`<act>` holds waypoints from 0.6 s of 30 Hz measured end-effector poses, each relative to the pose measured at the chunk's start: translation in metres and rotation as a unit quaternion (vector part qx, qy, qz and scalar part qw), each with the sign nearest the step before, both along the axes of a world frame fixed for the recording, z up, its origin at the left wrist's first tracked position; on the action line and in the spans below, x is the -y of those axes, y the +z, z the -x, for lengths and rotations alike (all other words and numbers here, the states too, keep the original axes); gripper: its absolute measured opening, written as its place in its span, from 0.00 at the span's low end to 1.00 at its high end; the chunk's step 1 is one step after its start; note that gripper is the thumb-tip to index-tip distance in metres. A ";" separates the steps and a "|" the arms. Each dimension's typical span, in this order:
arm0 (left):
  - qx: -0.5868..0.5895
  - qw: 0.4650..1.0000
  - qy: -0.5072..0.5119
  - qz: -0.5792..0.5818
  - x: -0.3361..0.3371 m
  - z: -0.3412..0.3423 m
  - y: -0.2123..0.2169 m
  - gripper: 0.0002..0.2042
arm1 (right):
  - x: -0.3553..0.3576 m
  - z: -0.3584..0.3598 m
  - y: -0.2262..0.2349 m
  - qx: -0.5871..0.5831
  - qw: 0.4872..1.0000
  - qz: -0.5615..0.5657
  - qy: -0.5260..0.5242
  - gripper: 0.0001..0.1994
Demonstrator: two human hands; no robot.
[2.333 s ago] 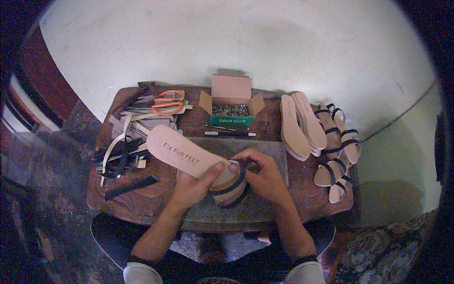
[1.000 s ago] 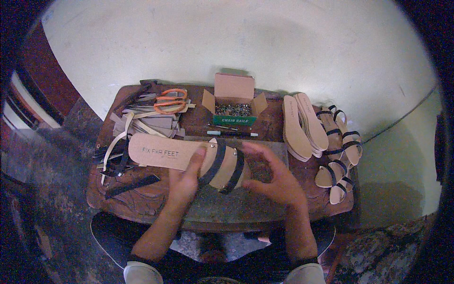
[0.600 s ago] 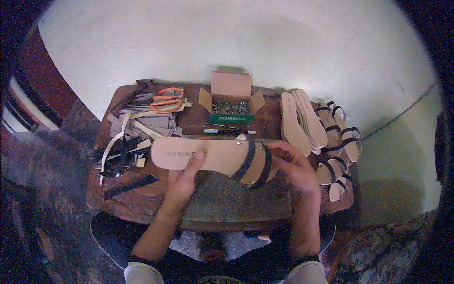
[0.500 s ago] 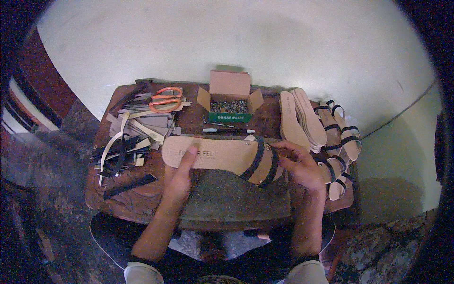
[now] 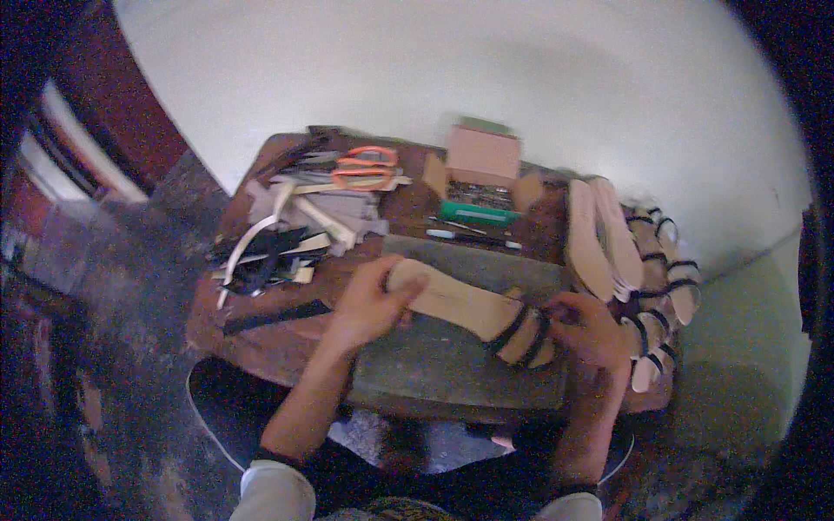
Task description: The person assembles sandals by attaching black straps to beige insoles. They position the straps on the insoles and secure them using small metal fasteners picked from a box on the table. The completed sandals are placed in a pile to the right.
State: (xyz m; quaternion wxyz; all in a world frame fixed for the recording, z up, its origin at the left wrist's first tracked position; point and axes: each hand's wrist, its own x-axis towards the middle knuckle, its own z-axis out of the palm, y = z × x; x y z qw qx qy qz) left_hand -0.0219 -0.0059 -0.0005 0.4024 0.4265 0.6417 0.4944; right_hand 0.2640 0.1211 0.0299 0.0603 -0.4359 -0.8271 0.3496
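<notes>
A tan sandal with two dark straps over its toe end is held tilted above a grey slab, its toe lower and to the right. My left hand grips it by the heel, with the thumb on top of the sole. At the toe end, the curled fingers of my right hand pinch the side by the strap ends. Motion blurs that hand, and its exact hold on the strap is hard to make out.
Behind the slab stand an open green box of small nails and a marker pen. On the left lie orange-handled scissors, strap pieces and a dark strip. Bare soles and strapped sandals line the right.
The view has swung, so the table sits further right and tilted. The sandal has turned toe-down, and my left hand now wraps around its heel instead of supporting it from beneath.
</notes>
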 end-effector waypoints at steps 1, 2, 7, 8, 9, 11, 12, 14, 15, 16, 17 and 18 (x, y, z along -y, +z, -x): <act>-0.032 0.999 0.004 0.012 0.000 -0.001 0.001 0.13 | 0.003 0.004 0.009 0.011 1.000 -0.007 0.001 0.13; -0.063 0.998 0.009 0.021 0.000 -0.002 0.003 0.14 | 0.005 0.006 0.014 0.023 1.000 -0.017 0.004 0.13; -0.311 0.950 0.013 0.003 0.015 0.010 -0.006 0.17 | 0.012 0.012 0.014 -0.058 0.996 -0.030 -0.059 0.12; -0.317 0.948 0.013 0.008 0.019 0.010 -0.002 0.17 | 0.019 0.022 0.025 -0.055 0.993 -0.054 -0.084 0.12; -0.323 0.946 0.013 0.013 0.024 0.012 0.000 0.16 | 0.025 0.032 0.034 -0.053 0.989 -0.078 -0.110 0.12; -0.343 0.938 0.046 -0.035 0.032 0.017 0.000 0.14 | 0.035 0.049 0.045 -0.034 0.984 -0.116 -0.134 0.11; -0.353 0.932 0.063 -0.058 0.038 0.022 0.000 0.13 | 0.040 0.057 0.047 -0.026 0.980 -0.135 -0.146 0.11; -0.290 0.955 0.040 -0.041 0.045 0.032 0.010 0.12 | 0.045 0.068 0.035 -0.064 0.983 -0.151 -0.084 0.10; -0.258 0.965 0.030 -0.033 0.050 0.038 0.016 0.11 | 0.048 0.075 0.029 -0.084 0.982 -0.159 -0.053 0.09; -0.272 0.960 0.045 -0.040 0.057 0.044 0.022 0.11 | 0.052 0.089 0.029 -0.084 0.980 -0.179 0.009 0.09; -0.285 0.956 0.054 -0.052 0.063 0.051 0.025 0.11 | 0.058 0.107 0.030 -0.081 0.974 -0.203 0.065 0.09; -0.296 0.951 0.062 -0.064 0.069 0.060 0.026 0.11 | 0.063 0.125 0.031 -0.077 0.964 -0.226 0.120 0.09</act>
